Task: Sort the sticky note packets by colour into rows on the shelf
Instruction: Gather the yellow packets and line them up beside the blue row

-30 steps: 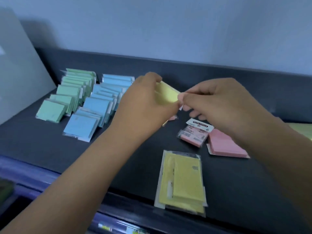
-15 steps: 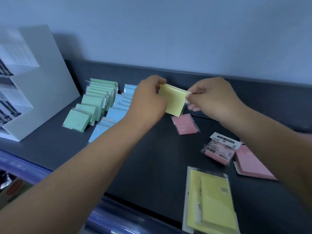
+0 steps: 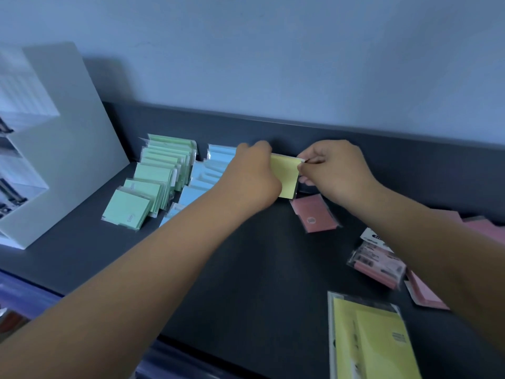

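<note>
A small yellow sticky note packet (image 3: 285, 175) stands tilted against the shelf's dark back wall, held from both sides. My left hand (image 3: 252, 176) grips its left edge and my right hand (image 3: 332, 170) pinches its top right corner. Left of it runs a row of green packets (image 3: 153, 181) and a row of blue packets (image 3: 203, 176), partly hidden behind my left arm. A pink packet (image 3: 315, 213) lies flat just below the yellow one. Larger yellow packets (image 3: 374, 340) lie at the front right.
The dark shelf (image 3: 246, 269) has a raised back wall. A white display stand (image 3: 54, 149) borders the left end. More pink packets (image 3: 378, 262) and loose pink pads (image 3: 426, 294) lie at the right, under my right forearm.
Both hands have carried the small yellow packet away from me to the shelf's back wall, beside the blue row. The camera view has shifted left and closer.
</note>
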